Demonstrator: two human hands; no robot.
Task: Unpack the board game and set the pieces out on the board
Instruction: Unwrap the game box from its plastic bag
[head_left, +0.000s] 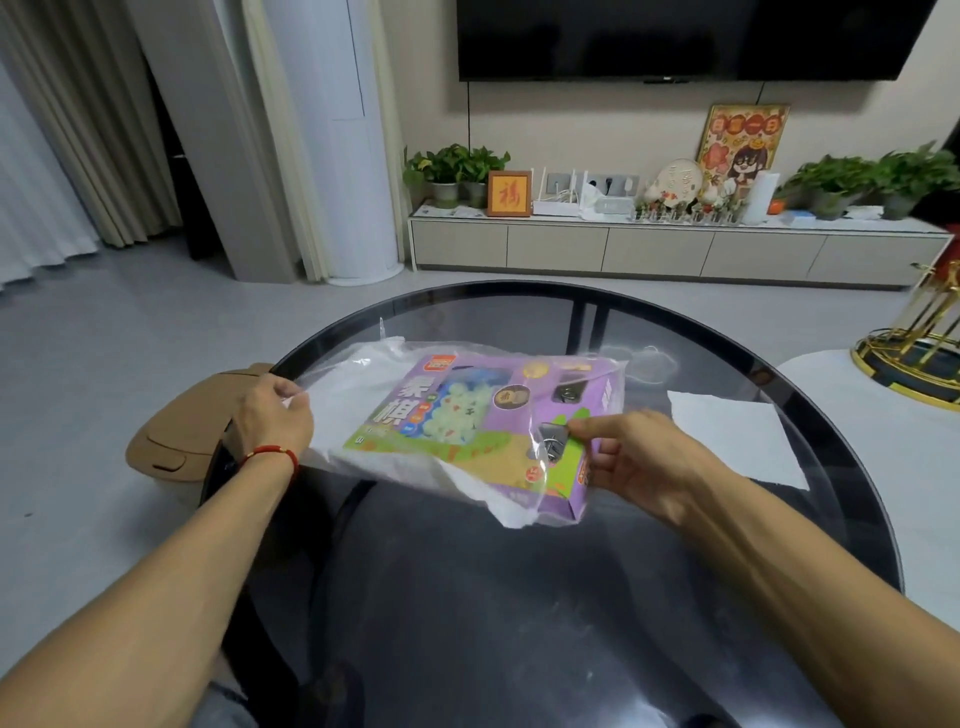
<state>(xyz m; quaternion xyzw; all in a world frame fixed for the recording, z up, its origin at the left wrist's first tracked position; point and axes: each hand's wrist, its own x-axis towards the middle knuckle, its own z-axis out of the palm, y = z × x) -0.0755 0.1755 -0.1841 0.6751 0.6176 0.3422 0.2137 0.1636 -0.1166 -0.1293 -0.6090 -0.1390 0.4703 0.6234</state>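
Game box (483, 421) in plastic bag (363, 384), hands gripping; paper sheet (737, 441) beside.

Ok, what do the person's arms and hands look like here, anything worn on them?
Both forearms are bare, with no sleeves in view. The left hand has a thin red cord bracelet with a small gold bead at the wrist. The right hand shows no ring, watch or glove.

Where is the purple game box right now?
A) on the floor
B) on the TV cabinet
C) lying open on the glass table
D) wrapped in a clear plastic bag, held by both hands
D: the purple game box sits inside the clear plastic bag, which the left hand and right hand hold over the glass table.
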